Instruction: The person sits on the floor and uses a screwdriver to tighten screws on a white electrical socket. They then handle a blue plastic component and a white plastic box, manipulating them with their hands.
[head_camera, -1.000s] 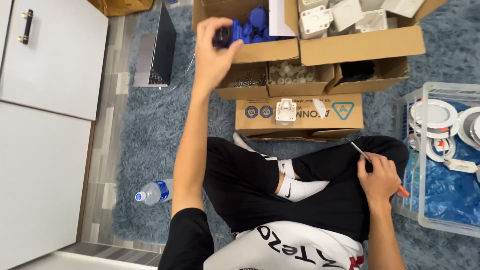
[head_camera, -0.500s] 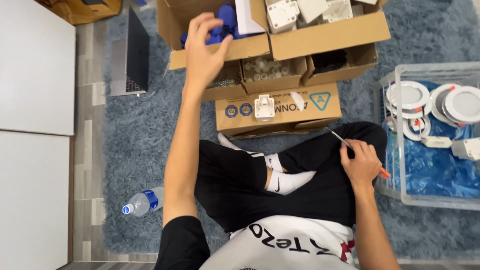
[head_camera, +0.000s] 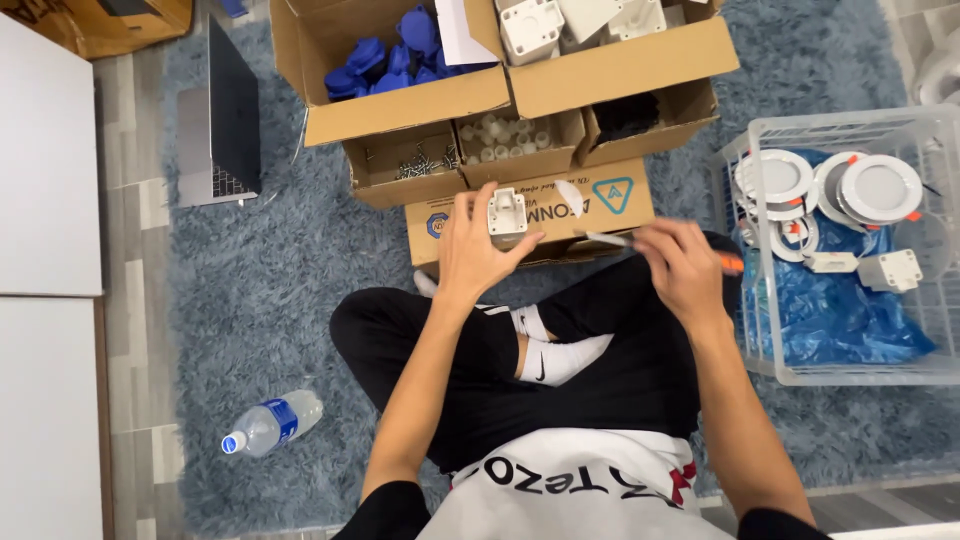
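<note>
The left hand (head_camera: 478, 250) is closed around a small white plastic housing (head_camera: 506, 213), with the fingers wrapped on its lower edge and the part held upright just above the flat cardboard box (head_camera: 590, 200) in front of the crossed legs. The right hand (head_camera: 685, 265) grips a screwdriver (head_camera: 612, 239) with an orange handle; the metal shaft points left toward the white housing and its tip stands near the part but apart from it. The handle end shows beyond the right side of the hand.

Behind the flat box stand 3 small open cartons: the left carton (head_camera: 400, 165) holds loose screws, the middle carton (head_camera: 515, 140) holds pale cylindrical pieces, and the right carton (head_camera: 640, 115) holds dark items too small to identify. Behind these, 1 large open box (head_camera: 400, 60) contains blue plastic parts and a second large box (head_camera: 600, 40) contains white housings.

To the right of the right hand, a clear plastic crate (head_camera: 850, 240) holds round white light fittings on a blue plastic sheet. To the left, a laptop (head_camera: 225, 120) stands open on the blue-grey shag rug (head_camera: 270, 300). A water bottle (head_camera: 270, 423) with a blue label lies on its side on the rug beside the left knee.
</note>
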